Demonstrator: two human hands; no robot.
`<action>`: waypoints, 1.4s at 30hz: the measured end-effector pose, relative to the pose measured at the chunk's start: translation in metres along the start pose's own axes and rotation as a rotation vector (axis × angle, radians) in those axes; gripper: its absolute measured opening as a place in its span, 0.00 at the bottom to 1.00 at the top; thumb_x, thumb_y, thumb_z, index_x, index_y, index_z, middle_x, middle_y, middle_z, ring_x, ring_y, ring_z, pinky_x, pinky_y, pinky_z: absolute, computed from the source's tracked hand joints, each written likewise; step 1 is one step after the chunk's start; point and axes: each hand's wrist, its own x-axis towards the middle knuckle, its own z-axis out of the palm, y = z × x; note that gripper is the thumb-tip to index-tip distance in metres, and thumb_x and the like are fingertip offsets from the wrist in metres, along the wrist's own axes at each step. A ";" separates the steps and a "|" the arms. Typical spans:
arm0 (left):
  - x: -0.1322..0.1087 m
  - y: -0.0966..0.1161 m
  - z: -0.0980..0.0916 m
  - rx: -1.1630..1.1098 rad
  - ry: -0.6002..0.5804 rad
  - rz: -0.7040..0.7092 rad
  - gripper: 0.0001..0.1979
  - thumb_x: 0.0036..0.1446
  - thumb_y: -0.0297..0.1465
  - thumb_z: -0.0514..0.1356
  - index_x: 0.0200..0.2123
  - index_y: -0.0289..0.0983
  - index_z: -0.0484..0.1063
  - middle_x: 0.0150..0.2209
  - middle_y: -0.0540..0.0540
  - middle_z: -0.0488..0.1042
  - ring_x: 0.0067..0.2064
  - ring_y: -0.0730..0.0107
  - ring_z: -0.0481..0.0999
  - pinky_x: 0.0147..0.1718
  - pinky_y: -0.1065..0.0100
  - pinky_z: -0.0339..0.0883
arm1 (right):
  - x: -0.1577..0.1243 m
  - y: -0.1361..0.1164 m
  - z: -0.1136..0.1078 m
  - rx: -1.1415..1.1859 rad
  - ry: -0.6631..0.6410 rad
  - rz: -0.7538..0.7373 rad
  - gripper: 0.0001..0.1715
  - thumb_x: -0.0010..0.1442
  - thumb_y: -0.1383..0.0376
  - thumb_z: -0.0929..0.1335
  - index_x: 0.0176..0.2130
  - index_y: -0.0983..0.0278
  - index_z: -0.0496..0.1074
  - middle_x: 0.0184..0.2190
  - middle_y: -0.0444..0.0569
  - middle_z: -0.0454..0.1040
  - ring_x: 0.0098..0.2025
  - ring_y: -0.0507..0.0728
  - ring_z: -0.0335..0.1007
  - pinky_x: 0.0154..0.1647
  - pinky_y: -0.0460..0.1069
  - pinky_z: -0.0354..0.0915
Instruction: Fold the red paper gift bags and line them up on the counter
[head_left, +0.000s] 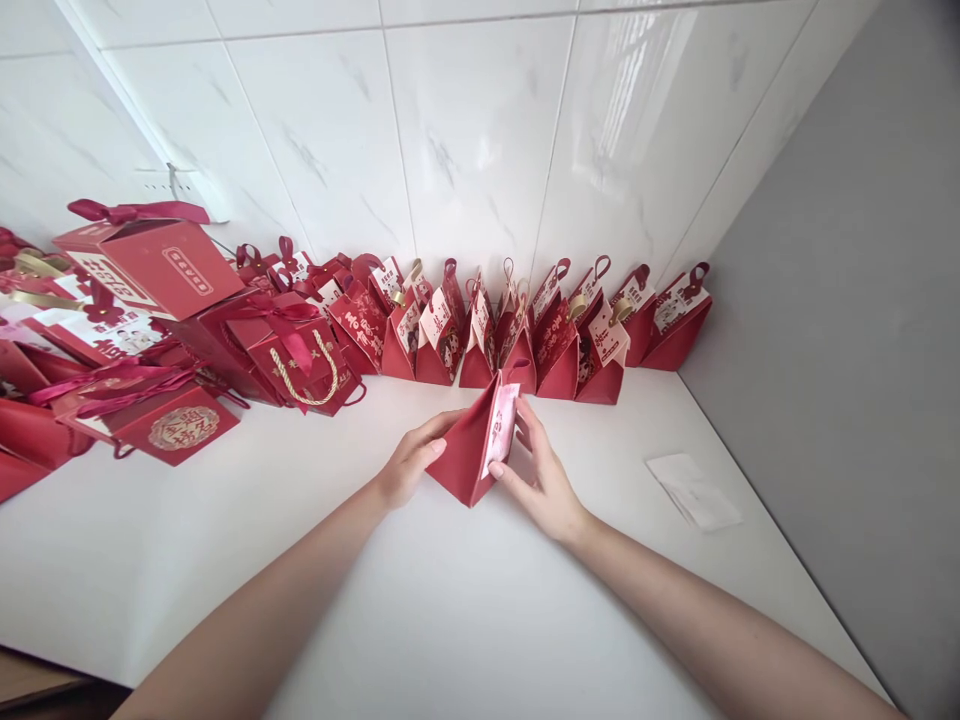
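A red triangular gift box [463, 452] stands on the white table between my hands, with a ribbon loop at its peak. On its right face is a pale pink card [501, 430] with red lettering. My left hand [411, 462] holds the box's left side, thumb toward me and fingers partly hidden behind it. My right hand [541, 470] grips the right side, its thumb on the card's lower edge and its fingers at the far edge. Just behind, a row of similar red gift boxes [555, 345] lines the wall.
To the left, red boxes with ribbons [172, 275] are piled up, among them a small one with a gold rope handle [300, 355]. A folded white paper [694, 490] lies on the right of the white table [465, 620]. A grey panel [840, 330] borders the right side.
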 end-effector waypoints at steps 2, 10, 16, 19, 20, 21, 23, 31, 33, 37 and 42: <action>0.000 0.005 0.000 0.118 0.057 0.071 0.22 0.62 0.37 0.56 0.58 0.39 0.67 0.59 0.42 0.68 0.59 0.54 0.67 0.57 0.59 0.61 | 0.001 0.005 0.004 0.092 0.030 0.050 0.47 0.61 0.58 0.69 0.68 0.56 0.39 0.68 0.58 0.49 0.65 0.63 0.56 0.61 0.61 0.61; -0.002 -0.008 -0.003 0.496 0.323 0.017 0.14 0.61 0.33 0.54 0.47 0.34 0.70 0.42 0.44 0.78 0.42 0.61 0.78 0.38 0.66 0.70 | 0.004 0.005 0.002 0.185 0.141 0.134 0.19 0.63 0.59 0.67 0.53 0.59 0.64 0.48 0.52 0.73 0.49 0.57 0.71 0.49 0.54 0.70; -0.001 -0.012 -0.007 0.479 0.321 -0.012 0.10 0.59 0.30 0.53 0.40 0.34 0.71 0.38 0.45 0.79 0.37 0.63 0.77 0.35 0.67 0.69 | 0.005 0.009 -0.002 0.149 0.136 0.164 0.10 0.64 0.57 0.66 0.43 0.60 0.67 0.39 0.49 0.73 0.41 0.56 0.71 0.38 0.50 0.71; 0.001 -0.011 -0.009 0.418 0.303 -0.056 0.11 0.59 0.31 0.53 0.40 0.33 0.73 0.39 0.45 0.79 0.39 0.62 0.77 0.37 0.66 0.70 | 0.004 0.008 -0.002 0.139 0.118 0.181 0.09 0.64 0.58 0.66 0.41 0.60 0.67 0.39 0.49 0.73 0.39 0.56 0.71 0.38 0.51 0.70; 0.003 -0.011 -0.011 0.389 0.289 -0.075 0.12 0.59 0.31 0.54 0.41 0.33 0.73 0.40 0.44 0.79 0.40 0.61 0.77 0.39 0.65 0.70 | 0.004 0.007 -0.001 0.127 0.111 0.174 0.08 0.64 0.58 0.66 0.40 0.60 0.67 0.39 0.49 0.73 0.40 0.56 0.71 0.40 0.51 0.70; 0.004 -0.011 -0.013 0.358 0.274 -0.094 0.12 0.59 0.32 0.55 0.42 0.33 0.74 0.41 0.44 0.79 0.42 0.60 0.77 0.41 0.64 0.71 | 0.004 0.006 -0.002 0.113 0.110 0.154 0.08 0.64 0.58 0.66 0.40 0.60 0.67 0.41 0.50 0.72 0.42 0.57 0.70 0.43 0.52 0.70; 0.007 -0.013 -0.017 0.291 0.233 -0.137 0.14 0.59 0.35 0.57 0.43 0.33 0.74 0.43 0.42 0.78 0.44 0.58 0.77 0.46 0.60 0.70 | 0.004 0.006 -0.002 0.077 0.124 0.095 0.06 0.63 0.59 0.66 0.38 0.60 0.67 0.45 0.51 0.70 0.48 0.58 0.68 0.49 0.55 0.68; 0.015 -0.042 -0.040 0.238 0.232 -0.174 0.17 0.55 0.37 0.61 0.45 0.34 0.74 0.46 0.41 0.78 0.50 0.54 0.74 0.52 0.54 0.67 | 0.012 0.021 -0.003 -0.087 0.025 0.115 0.15 0.58 0.53 0.69 0.29 0.61 0.66 0.39 0.50 0.70 0.43 0.60 0.69 0.47 0.57 0.66; 0.016 -0.047 -0.041 0.294 0.296 -0.166 0.16 0.54 0.35 0.59 0.44 0.34 0.74 0.46 0.41 0.77 0.50 0.54 0.74 0.52 0.53 0.66 | 0.011 0.022 -0.002 -0.102 -0.012 0.121 0.16 0.59 0.52 0.69 0.30 0.61 0.67 0.38 0.50 0.71 0.41 0.59 0.70 0.46 0.56 0.67; 0.017 -0.031 -0.037 0.208 0.512 -0.016 0.19 0.57 0.36 0.56 0.50 0.35 0.70 0.53 0.40 0.73 0.54 0.58 0.72 0.54 0.57 0.64 | 0.014 0.011 -0.005 -0.079 0.142 0.101 0.15 0.67 0.54 0.60 0.40 0.61 0.66 0.41 0.50 0.70 0.45 0.58 0.68 0.47 0.55 0.66; 0.025 0.042 -0.035 0.363 0.592 0.186 0.16 0.62 0.40 0.54 0.47 0.37 0.72 0.49 0.41 0.74 0.52 0.61 0.73 0.51 0.61 0.66 | 0.053 -0.030 -0.035 -0.151 0.251 -0.148 0.16 0.65 0.57 0.64 0.51 0.59 0.64 0.50 0.53 0.66 0.50 0.59 0.67 0.49 0.54 0.67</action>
